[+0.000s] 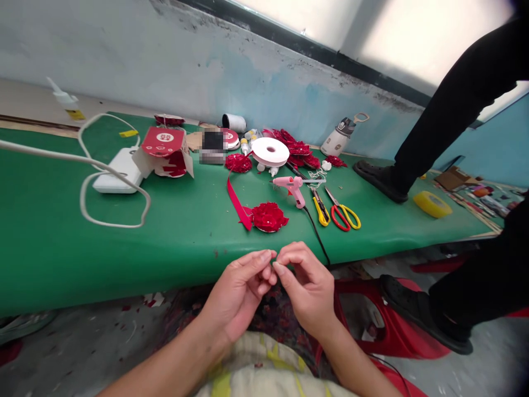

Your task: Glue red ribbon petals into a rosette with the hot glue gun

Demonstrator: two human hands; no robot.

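On the green table (49, 242), toward its left end, a white cable (87, 212) loops around a white block (118, 172). A small white bottle (65, 100) stands beyond the far edge. Just right of the block sits an open red box (164, 148). Near the middle, a red ribbon strip (236, 203) runs from the far side toward the near edge and ends touching the red ribbon flower (269, 216), which lies flat a little back from the near edge. Behind it, near the far edge, a white spool (270, 151) lies beside more red flowers (298, 149). The left hand (242, 292) and right hand (308, 286) are held together just off the near edge, right in front of the red ribbon flower but not touching it. On each hand the thumb and forefinger are pinched narrow, and the tips of both hands meet. I cannot tell whether anything small lies between them. Right of the flower are a pink glue gun (291, 187), a yellow knife (321, 210) and scissors (344, 214) with red and yellow handles, set side by side. A white jug (341, 135) stands by the far edge. Further right, another person's black shoe (379, 179) is planted on the table. A yellow tape roll (432, 204) lies near the right end.
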